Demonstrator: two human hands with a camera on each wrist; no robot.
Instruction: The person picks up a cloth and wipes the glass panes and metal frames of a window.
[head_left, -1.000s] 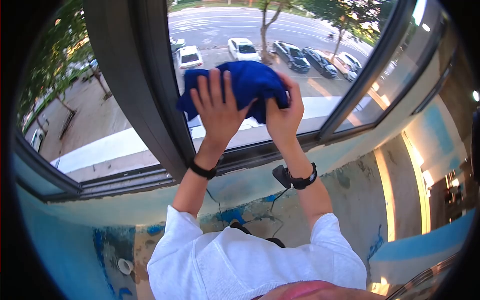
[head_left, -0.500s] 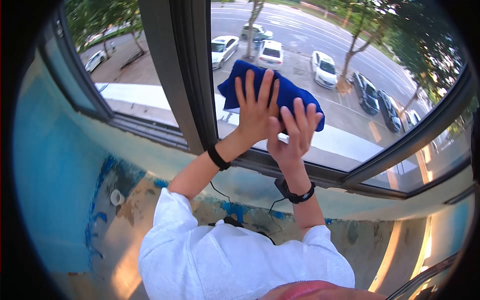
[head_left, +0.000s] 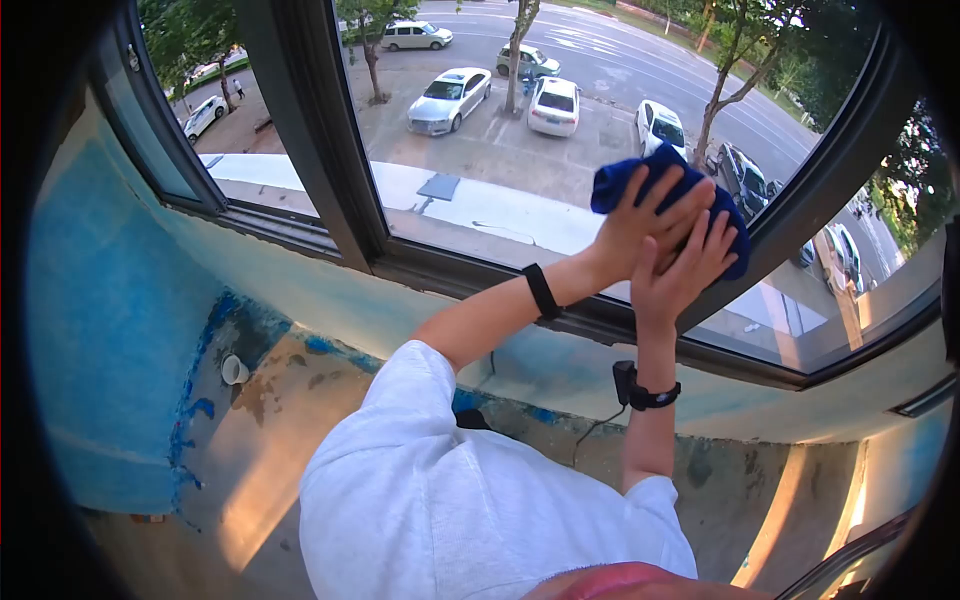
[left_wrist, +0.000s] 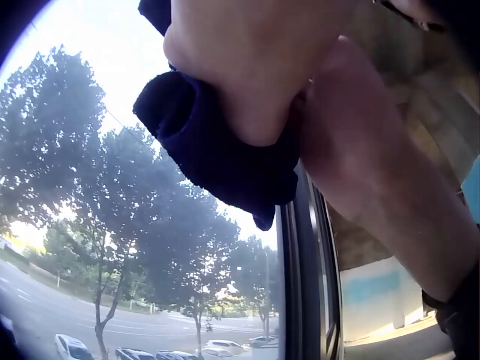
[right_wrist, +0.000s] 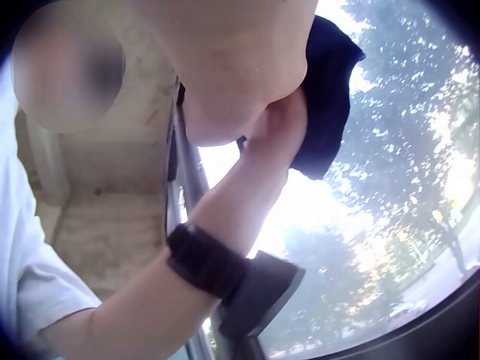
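A dark blue cloth (head_left: 738,225) lies against the window pane (head_left: 560,175), near the pane's right frame in the head view. My left hand (head_left: 640,225) presses on the cloth with its fingers extended and spread. Close beside and partly over it is my right hand (head_left: 680,280), its fingers also straight, at the lower part of the cloth. In the left wrist view the cloth (left_wrist: 225,161) hangs in loose folds below a hand, next to the dark frame. From the right wrist the cloth (right_wrist: 328,97) shows only partly, behind the hands.
Dark window frame bars (head_left: 320,140) stand left and right of the pane, above a sill rail (head_left: 450,275). Below is a blue and white painted wall (head_left: 100,300). A white cup (head_left: 235,370) sits on the floor at left. Parked cars (head_left: 450,100) and trees are outside.
Both hands have swept the cloth rightward across the pane, from near the left bar to the right frame. My right hand, earlier curled at the cloth's edge, now has straightened fingers beside the left.
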